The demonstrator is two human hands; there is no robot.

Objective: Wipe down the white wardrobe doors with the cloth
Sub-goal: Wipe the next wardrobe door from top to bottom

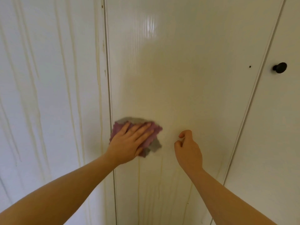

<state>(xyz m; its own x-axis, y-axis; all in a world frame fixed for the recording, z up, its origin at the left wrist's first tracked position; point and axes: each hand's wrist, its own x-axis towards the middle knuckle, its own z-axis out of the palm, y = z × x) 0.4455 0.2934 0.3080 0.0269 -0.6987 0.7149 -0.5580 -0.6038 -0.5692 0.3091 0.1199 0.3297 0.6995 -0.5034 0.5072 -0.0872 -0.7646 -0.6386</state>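
Purple-grey cloth (pixel 156 131) under flat left hand (pixel 129 141); white wardrobe door (pixel 186 75) behind

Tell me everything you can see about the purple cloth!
The cloth is purple and grey, soft and fuzzy-looking, with wavy edges. It is crumpled, not neatly folded, and a bit blurred. It lies against the white wardrobe door, near that door's left edge. The left hand presses it with straight fingers, covering its middle; purple shows around the fingers, and grey pokes out at the top and lower right. Nothing else touches it.
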